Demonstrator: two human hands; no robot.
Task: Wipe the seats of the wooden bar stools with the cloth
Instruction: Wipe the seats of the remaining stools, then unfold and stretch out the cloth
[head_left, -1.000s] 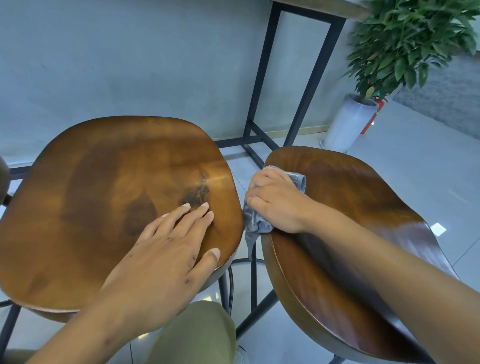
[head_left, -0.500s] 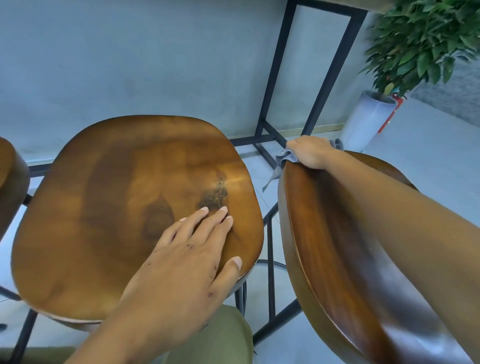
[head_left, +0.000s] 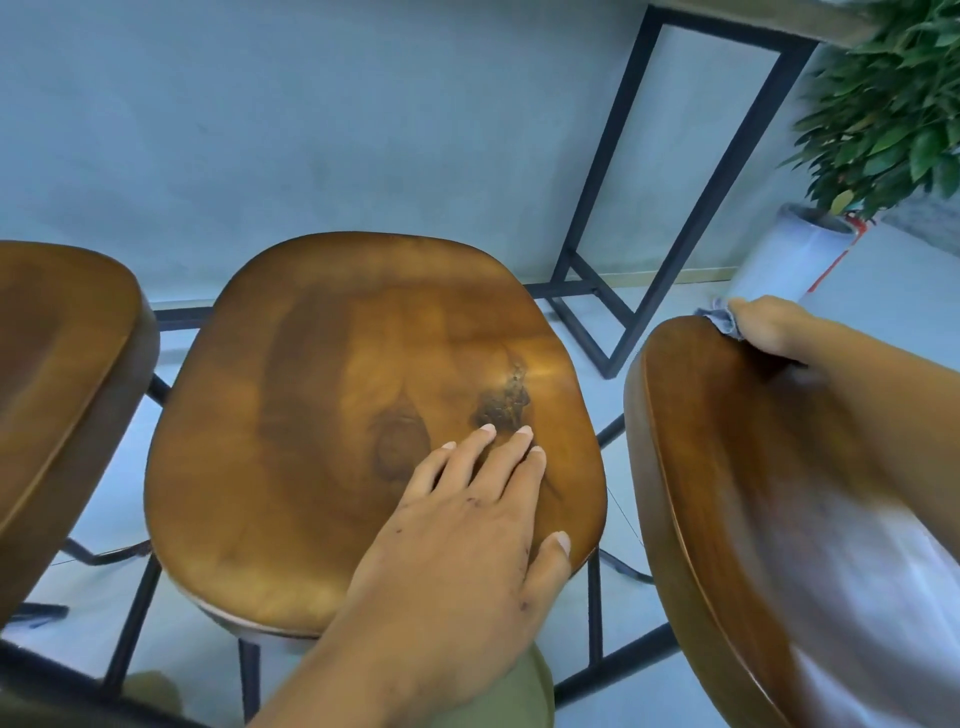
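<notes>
Cloth (head_left: 719, 319) is soft, light and floppy, I think, so I bunch it up and grip the bunch. My right hand (head_left: 769, 327) curls round it at the far edge of the right seat (head_left: 727, 493), at about 2 o'clock. My left hand (head_left: 467, 519) lies flat, fingers straight, on the middle seat (head_left: 322, 415), holding nothing. I count three stools; the third seat (head_left: 57, 374) is at 9 o'clock. One cloth.
</notes>
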